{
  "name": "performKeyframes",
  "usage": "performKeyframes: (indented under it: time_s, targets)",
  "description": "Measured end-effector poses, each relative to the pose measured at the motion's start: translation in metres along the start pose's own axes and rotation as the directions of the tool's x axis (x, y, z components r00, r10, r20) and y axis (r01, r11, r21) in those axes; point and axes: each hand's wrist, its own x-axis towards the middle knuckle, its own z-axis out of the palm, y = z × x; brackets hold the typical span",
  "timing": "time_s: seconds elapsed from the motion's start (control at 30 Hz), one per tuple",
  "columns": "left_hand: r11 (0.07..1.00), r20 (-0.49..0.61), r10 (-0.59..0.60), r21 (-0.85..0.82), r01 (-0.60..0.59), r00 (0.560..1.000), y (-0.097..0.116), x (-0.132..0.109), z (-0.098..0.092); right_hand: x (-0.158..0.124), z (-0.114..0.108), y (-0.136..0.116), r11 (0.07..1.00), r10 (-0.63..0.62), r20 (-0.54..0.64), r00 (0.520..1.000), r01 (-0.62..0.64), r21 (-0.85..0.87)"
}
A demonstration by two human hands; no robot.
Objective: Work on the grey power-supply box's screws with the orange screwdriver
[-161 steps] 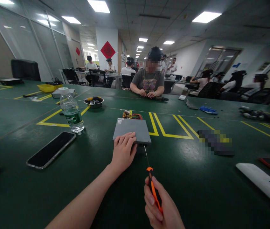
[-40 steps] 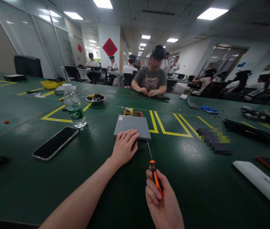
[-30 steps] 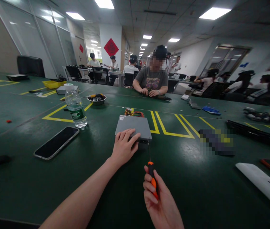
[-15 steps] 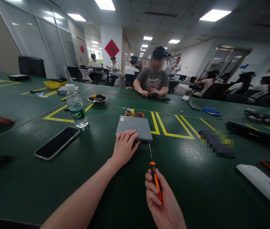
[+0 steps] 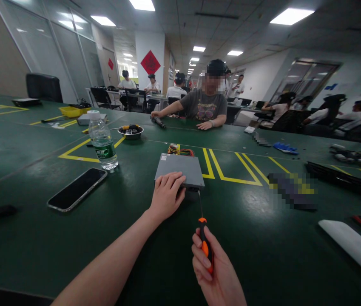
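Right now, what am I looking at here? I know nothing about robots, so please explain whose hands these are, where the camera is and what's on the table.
No robot here: these are a person's bare hands, seen by a camera worn on that person's head, looking forward and down. The left hand rests on a grey box with wires at its far side. The right hand holds a screwdriver, its tip by the box's near side; whether it touches is too small to tell. On the green table, to the left, are a phone, a bottle and a bowl. Another person sits opposite.
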Motion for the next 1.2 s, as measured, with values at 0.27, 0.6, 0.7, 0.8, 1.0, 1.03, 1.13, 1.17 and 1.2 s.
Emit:
performKeyframes:
  time_s: [0.27, 0.6, 0.7, 0.8, 1.0, 1.03, 1.13, 1.17, 1.2]
  targets:
    - [1.000, 0.007, 0.006, -0.004, -0.006, 1.000, 0.000, 0.001, -0.001, 0.004, 0.008, 0.012, 0.995, 0.057, -0.008, 0.998, -0.057, -0.088]
    - [1.000, 0.017, -0.003, -0.004, 0.003, 1.000, 0.000, 0.000, -0.001, 0.009, 0.010, 0.013, 0.995, 0.020, -0.031, 0.999, -0.023, -0.098]
    - [1.000, 0.017, -0.002, -0.004, 0.003, 1.000, 0.000, 0.000, -0.001, 0.008, 0.013, 0.013, 0.997, -0.037, -0.064, 0.997, 0.033, -0.072]
    - [1.000, 0.007, 0.006, -0.008, -0.006, 1.000, 0.000, 0.001, -0.001, 0.006, 0.016, 0.013, 0.991, -0.123, -0.084, 0.989, 0.117, -0.068]
    - [1.000, -0.007, 0.006, -0.016, -0.006, 1.000, 0.000, 0.000, 0.000, 0.004, 0.017, 0.003, 0.988, -0.060, -0.156, 0.986, 0.036, -0.153]
    - [1.000, -0.007, 0.005, -0.018, -0.005, 1.000, 0.000, 0.000, 0.000, 0.004, 0.016, 0.001, 0.981, -0.038, -0.163, 0.986, 0.006, -0.194]
    - [1.000, -0.008, 0.002, -0.026, -0.002, 1.000, 0.000, 0.000, 0.000, 0.005, 0.014, -0.005, 0.954, -0.014, -0.114, 0.993, -0.021, -0.300]
    - [1.000, -0.008, 0.002, -0.028, -0.002, 1.000, 0.000, 0.000, 0.000, 0.005, 0.014, -0.007, 0.946, -0.011, -0.093, 0.996, -0.020, -0.325]
    - [1.000, -0.007, 0.002, -0.029, -0.002, 1.000, 0.000, 0.001, 0.000, 0.005, 0.014, -0.009, 0.936, -0.010, -0.079, 0.997, -0.018, -0.352]
